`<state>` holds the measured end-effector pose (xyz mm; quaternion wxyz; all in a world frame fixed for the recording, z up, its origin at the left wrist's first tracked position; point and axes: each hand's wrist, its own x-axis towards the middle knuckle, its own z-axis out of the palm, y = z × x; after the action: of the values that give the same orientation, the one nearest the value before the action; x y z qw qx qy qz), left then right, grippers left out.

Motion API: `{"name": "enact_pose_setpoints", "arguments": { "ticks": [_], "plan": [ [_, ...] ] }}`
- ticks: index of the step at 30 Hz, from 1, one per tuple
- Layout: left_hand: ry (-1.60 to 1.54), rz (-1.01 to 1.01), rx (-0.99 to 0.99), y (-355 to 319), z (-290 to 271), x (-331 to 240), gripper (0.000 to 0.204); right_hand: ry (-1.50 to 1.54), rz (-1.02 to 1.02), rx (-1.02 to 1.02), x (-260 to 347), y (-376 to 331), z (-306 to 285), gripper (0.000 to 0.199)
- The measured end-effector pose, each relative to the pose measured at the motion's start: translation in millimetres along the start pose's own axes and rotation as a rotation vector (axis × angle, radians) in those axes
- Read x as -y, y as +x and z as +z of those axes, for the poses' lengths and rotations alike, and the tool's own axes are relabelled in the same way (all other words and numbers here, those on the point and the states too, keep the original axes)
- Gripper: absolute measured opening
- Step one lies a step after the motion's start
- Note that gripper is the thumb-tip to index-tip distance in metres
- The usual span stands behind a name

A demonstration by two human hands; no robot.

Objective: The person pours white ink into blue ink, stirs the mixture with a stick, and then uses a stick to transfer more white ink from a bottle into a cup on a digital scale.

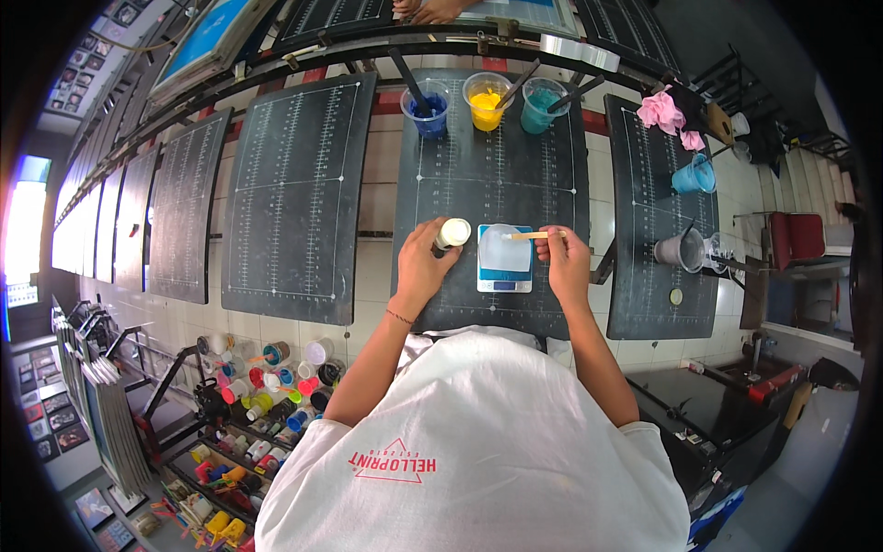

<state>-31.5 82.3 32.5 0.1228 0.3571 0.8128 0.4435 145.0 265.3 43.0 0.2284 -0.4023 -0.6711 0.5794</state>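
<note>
My left hand [424, 267] is wrapped around a small open jar [452, 234] with a pale cream-white inside. A thin wooden stick [531, 235] is pinched in the fingers of my right hand [566, 259]. Its whitish tip hovers over, or touches, a translucent white cup or sheet [501, 255]; I cannot tell which. That piece rests on a blue and white digital scale [505, 286]. Along the board's far end stand three clear cups with stirrers: one of dark blue paint [427, 115], one of yellow paint [487, 103] and one of teal paint [543, 108].
The black gridded board [487, 189] lies under my hands. To the right, another board [655, 304] carries pink crumpled cloth [661, 111], a light-blue cup [694, 175] and a grey cup [679, 250]. Many paint containers [319, 351] crowd the lower left. Another person's hands [432, 10] show at the top.
</note>
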Motion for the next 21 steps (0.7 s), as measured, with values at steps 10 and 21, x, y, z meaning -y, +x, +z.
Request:
{"name": "enact_pose_setpoints", "arguments": {
  "ticks": [10, 21],
  "plan": [
    [0.031, 0.010, -0.002, -5.5, 4.9, 8.2, 0.050, -0.436, -0.484, 0.028, -4.1, -10.6, 8.8, 0.021],
    [0.050, 0.007, 0.002, -5.7, 6.9, 12.8, 0.051, -0.053, -0.204, -0.128, -1.1, -10.6, 8.9, 0.024]
  ]
}}
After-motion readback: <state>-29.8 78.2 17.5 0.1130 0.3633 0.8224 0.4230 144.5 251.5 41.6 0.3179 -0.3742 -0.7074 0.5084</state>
